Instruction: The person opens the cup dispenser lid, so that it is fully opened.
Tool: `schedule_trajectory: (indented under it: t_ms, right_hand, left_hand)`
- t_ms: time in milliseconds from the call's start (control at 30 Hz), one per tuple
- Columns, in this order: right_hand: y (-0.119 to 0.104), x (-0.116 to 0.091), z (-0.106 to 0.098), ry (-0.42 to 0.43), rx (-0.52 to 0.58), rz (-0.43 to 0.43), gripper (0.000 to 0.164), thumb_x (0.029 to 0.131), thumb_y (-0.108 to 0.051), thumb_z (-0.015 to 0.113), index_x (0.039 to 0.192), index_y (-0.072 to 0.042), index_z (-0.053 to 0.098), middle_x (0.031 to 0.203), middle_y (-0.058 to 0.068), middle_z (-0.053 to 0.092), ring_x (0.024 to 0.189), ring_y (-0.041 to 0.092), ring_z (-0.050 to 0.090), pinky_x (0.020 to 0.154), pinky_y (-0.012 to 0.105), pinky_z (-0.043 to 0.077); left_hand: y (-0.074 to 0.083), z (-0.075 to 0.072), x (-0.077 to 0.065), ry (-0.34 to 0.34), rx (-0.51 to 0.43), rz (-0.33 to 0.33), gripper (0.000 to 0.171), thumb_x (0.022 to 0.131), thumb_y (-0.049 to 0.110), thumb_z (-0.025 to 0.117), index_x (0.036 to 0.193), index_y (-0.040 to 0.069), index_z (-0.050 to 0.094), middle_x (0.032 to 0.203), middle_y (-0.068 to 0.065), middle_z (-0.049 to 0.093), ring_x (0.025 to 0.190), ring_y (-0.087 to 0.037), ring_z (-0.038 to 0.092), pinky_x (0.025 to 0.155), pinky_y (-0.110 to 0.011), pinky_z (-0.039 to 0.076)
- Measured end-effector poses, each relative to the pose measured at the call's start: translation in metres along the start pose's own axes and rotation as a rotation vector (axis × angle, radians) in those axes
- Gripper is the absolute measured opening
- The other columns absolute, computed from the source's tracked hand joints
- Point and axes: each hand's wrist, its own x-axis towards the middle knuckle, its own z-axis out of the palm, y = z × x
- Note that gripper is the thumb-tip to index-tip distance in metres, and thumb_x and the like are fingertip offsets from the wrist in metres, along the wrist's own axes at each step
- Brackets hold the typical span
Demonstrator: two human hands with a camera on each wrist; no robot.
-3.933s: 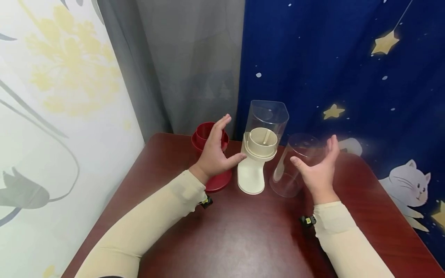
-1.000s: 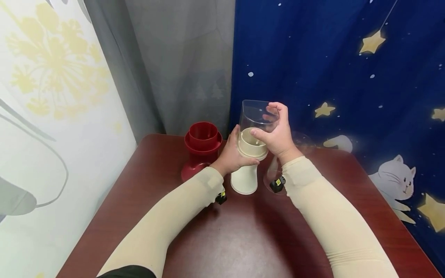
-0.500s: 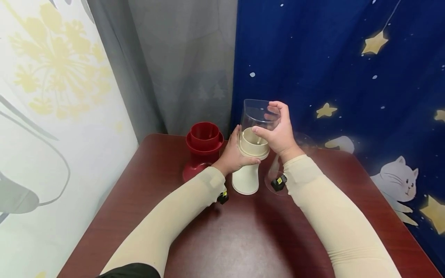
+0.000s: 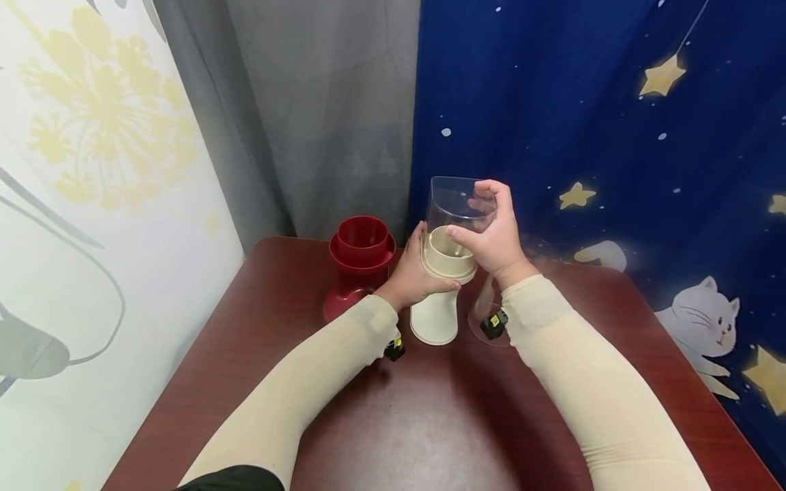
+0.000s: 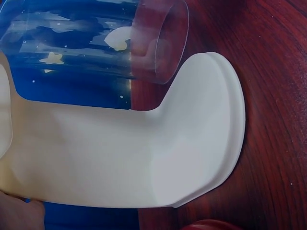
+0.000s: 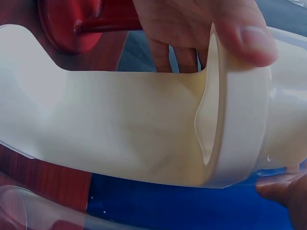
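A cream dispenser stand [image 4: 433,324] rests upright on its rounded foot, with a cream collar [image 4: 449,262] and a clear container [image 4: 451,194] above it. My left hand [image 4: 410,276] grips the collar from the left, fingers behind and thumb across the front; that thumb [image 6: 256,43] lies on the ring in the right wrist view. From the right, my right hand [image 4: 497,239] holds the clear container, its fingers round the far side and its thumb over the collar's opening. In the left wrist view only a bit of the left hand [image 5: 21,213] shows at the lower corner.
A red stand [image 4: 362,249] with a cup-like top is just left of the cream one. Close on the right, a clear cylinder [image 5: 96,62] stands partly behind my right wrist. Curtains [image 4: 344,102] hang behind the table [image 4: 393,423], and a pale patterned wall flanks its left.
Earlier both hands were spread apart on either side of the cream stand. They have since come in and taken hold of its collar and container. Over the last second they barely move.
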Motion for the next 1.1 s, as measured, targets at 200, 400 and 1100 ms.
schedule_trajectory:
  t_ms: [200,400,1100]
  right_hand:
    - [0.0005,0.0029,-0.0007,0.012,0.023,0.011,0.084,0.072,-0.006,0.088,0.142,-0.003,0.041,0.142,0.008,0.052,0.130,0.027,0.057,0.107,0.039,0.052]
    - [0.0005,0.0055,0.0007,0.005,0.072,0.029,0.079,0.074,-0.003,0.085,0.140,-0.007,0.042,0.142,0.008,0.051,0.133,0.034,0.054,0.110,0.042,0.051]
    - [-0.0033,0.0066,-0.0040,0.058,0.081,-0.027,0.076,0.072,-0.006,0.084,0.138,-0.006,0.046,0.136,0.001,0.053,0.126,0.023,0.057,0.106,0.033,0.051]
  left_hand:
    - [-0.0002,0.0003,0.0010,-0.013,-0.013,-0.008,0.141,0.070,0.034,0.099,0.169,0.019,0.001,0.174,-0.005,0.020,0.153,-0.026,0.035,0.127,-0.044,0.031]
    - [-0.0026,0.0000,0.0013,-0.005,-0.017,-0.008,0.141,0.068,0.034,0.100,0.169,0.018,0.002,0.173,-0.005,0.022,0.152,-0.026,0.036,0.127,-0.044,0.033]
    - [-0.0013,0.0014,0.0005,-0.021,-0.045,0.001,0.142,0.067,0.030,0.101,0.169,0.018,0.003,0.174,-0.006,0.022,0.151,-0.027,0.037,0.127,-0.045,0.033]
